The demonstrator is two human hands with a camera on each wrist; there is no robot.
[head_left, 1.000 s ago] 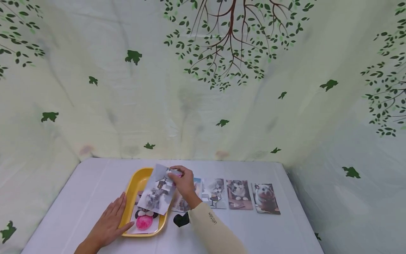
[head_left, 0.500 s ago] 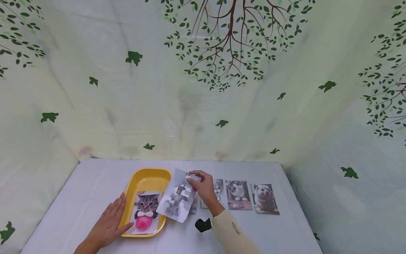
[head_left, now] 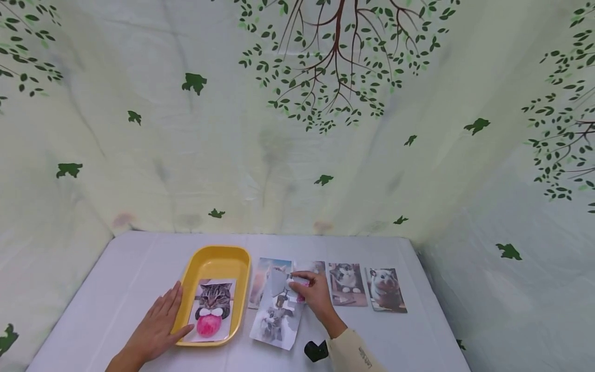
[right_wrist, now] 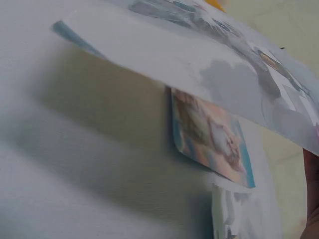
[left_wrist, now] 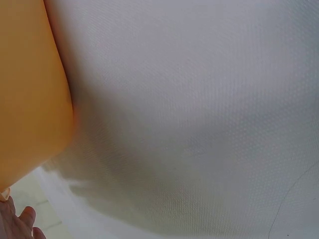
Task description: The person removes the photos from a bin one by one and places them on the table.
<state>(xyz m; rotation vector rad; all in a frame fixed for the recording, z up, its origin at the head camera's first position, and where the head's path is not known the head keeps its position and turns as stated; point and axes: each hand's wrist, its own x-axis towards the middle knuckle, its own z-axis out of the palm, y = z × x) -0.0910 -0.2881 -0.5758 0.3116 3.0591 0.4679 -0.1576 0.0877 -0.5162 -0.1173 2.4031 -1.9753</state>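
Note:
With fingers straight, my left hand point(head_left: 155, 325) rests against the left rim of a yellow tray point(head_left: 244, 310). Its thumb lies over the tray's near left edge. Inside the tray lies a picture card point(head_left: 215, 302) of a tabby cat with a pink ball. My right hand point(head_left: 318, 297) pinches the upper right corner of another picture card point(head_left: 276, 323), which shows a greyish furry animal. In the right wrist view this held card point(right_wrist: 149, 64) is tilted above the table, casting a shadow. The left wrist view shows the tray's wall point(left_wrist: 30, 89) and some fingertips point(left_wrist: 28, 216).
A row of picture cards runs right of the tray: a pastel card point(head_left: 260, 279), one partly hidden card point(head_left: 319, 266), a kitten card point(head_left: 347, 284) and a hamster card point(head_left: 387, 289). A black object point(head_left: 316, 351) sits at my right wrist. Printed sheeting point(head_left: 279, 155) encloses the white table point(head_left: 153, 258).
My right hand has carried the picture card from above the tray to the right and nearer to me, uncovering the tabby card. The left hand stays at the tray.

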